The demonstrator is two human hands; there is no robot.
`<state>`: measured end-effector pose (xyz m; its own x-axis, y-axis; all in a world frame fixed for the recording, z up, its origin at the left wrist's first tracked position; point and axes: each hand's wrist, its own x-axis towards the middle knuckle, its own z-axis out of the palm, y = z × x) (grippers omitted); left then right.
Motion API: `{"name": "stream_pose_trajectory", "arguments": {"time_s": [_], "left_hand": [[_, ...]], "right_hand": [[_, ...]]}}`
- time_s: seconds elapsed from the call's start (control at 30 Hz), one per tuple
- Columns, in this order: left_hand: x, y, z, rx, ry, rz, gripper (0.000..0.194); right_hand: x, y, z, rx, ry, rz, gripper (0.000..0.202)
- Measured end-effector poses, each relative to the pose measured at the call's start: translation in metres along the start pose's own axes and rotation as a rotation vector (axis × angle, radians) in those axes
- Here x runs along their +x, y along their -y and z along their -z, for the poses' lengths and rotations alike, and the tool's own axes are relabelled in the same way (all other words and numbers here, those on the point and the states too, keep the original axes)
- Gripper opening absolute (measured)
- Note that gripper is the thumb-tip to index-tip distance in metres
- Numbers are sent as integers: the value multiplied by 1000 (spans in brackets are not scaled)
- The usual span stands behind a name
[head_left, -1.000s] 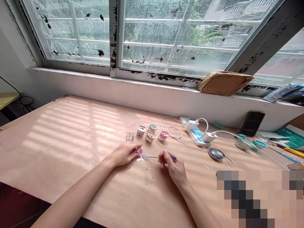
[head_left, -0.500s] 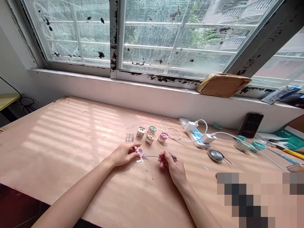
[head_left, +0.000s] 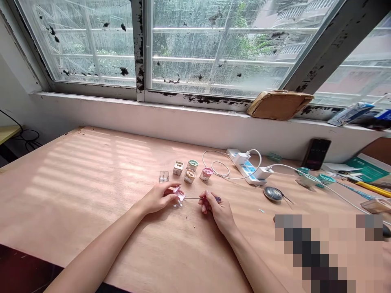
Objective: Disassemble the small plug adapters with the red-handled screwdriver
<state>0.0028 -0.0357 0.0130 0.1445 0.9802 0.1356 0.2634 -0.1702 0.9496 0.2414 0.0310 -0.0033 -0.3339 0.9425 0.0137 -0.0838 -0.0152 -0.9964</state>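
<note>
My left hand (head_left: pixel 159 197) pinches a small pink part (head_left: pixel 180 194) near the middle of the wooden table. From the right, my right hand (head_left: pixel 216 207) grips a screwdriver (head_left: pixel 218 200), its thin metal shaft pointing left with the tip at the pink part. Small pale pieces (head_left: pixel 177 204) lie just below the left fingertips. Two tiny screws (head_left: pixel 194 226) rest on the wood between the hands. Behind them stand small containers with white, green, orange and pink tops (head_left: pixel 207 174), and a clear case (head_left: pixel 164 176) is behind my left hand.
A power strip (head_left: pixel 247 167) with white plugs and looping cables lies at the back right. Farther right are a round dark object (head_left: pixel 273 194), a phone (head_left: pixel 317 154) leaning on the wall, teal-topped containers (head_left: pixel 325 179) and a yellow tool (head_left: pixel 373 189). The lower right is blurred out.
The camera view has shifted slightly. The clear piece that was at the right side of the pink part no longer shows there, and the screwdriver shaft now reaches the pink part.
</note>
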Motion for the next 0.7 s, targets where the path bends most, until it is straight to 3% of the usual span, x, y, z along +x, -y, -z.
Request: {"name": "stream_pose_trajectory", "arguments": {"time_s": [0.4,0.7], "left_hand": [[4,-1,-10,-329,2,17,49],[7,-4,-14,-505,-40,117,59]], "right_hand": [[1,-4,0,-5,13,-6,59],[2,-4,-1,-17,31,3,59]]}}
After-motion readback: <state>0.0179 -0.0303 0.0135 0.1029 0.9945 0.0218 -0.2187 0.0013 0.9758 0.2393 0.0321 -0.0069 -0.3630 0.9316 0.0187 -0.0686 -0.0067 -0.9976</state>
